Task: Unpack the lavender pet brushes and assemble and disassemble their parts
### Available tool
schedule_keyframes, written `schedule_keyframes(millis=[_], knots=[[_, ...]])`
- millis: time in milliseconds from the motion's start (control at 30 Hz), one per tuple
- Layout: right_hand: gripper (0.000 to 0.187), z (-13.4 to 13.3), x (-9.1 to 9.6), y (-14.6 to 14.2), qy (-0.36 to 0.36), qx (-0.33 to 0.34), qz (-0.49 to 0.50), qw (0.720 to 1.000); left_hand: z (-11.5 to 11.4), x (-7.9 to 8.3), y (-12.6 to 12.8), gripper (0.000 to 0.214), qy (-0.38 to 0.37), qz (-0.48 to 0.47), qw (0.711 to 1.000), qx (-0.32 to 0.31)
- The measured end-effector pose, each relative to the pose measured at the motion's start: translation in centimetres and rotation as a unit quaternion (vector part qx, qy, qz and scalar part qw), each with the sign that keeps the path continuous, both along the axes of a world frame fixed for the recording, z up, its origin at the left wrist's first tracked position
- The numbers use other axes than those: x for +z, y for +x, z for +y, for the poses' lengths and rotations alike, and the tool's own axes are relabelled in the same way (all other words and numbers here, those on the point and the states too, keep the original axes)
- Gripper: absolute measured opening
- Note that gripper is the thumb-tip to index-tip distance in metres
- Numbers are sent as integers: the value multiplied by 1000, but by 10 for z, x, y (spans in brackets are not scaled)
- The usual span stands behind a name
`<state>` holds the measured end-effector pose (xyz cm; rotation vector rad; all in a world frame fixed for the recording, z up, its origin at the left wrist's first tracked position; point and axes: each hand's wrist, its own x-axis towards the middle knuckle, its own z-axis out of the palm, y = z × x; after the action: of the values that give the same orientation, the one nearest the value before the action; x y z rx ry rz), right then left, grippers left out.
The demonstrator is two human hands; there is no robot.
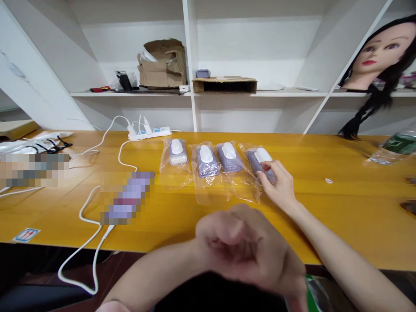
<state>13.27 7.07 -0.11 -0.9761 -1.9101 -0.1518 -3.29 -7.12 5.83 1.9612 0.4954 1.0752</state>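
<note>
At the left of the yellow wooden table [357,225], a black cord [53,145] lies toward the far side, and a pixelated object [126,197] lies nearer, with a white cable [79,212] running from it over the near edge. Beyond it, a white power strip [149,133] sits at the far edge with plugs in its sockets. To the right, four clear plastic bags [207,161] lie side by side, each holding a lilac-and-white block. The person's left hand [242,247] is in the middle, close to the camera over the table's near edge, blurred and curled into a fist; whether it holds anything cannot be told. The right hand [277,186] lies on the rightmost bag [261,164], its fingers curved over the block inside, though a firm grip cannot be told. Further right, a plastic water bottle [398,145] lies at the far edge, below a mannequin head [380,52] with a dark braid on the white shelf [292,92].
</note>
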Motion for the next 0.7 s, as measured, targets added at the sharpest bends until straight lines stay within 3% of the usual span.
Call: schedule_keyframes(millis=[33, 67, 167, 300, 400, 467, 500, 600, 700], knots=[[14, 1, -1, 0, 0, 1, -6, 1000, 10, 2, -7, 56, -18, 10, 996, -88], [13, 1, -1, 0, 4, 3, -13, 1000, 20, 1, -12, 49, -19, 35, 991, -130], [10, 2, -3, -1, 28, 7, -41, 999, 47, -20, -24, 34, 123, 161, 978, -38], [11, 2, -4, -1, 56, 6, -67, 996, 67, -56, -28, 26, 289, 301, 906, 75], [11, 1, -4, -1, 71, 2, -80, 994, 75, -61, -34, 26, 354, 326, 865, 141], [16, -1, -4, -2, 77, 9, -96, 992, 82, -54, -44, 26, 322, 316, 859, 241], [23, -2, -4, -3, 77, 13, -110, 991, 87, -50, -51, 25, 276, 310, 849, 327], [42, -6, -7, -8, 47, 6, -186, 981, 104, -41, -82, 33, 108, 334, 755, 554], [49, -8, -12, -11, 3, 0, -263, 965, 117, -41, -113, 71, -30, 356, 662, 658]])
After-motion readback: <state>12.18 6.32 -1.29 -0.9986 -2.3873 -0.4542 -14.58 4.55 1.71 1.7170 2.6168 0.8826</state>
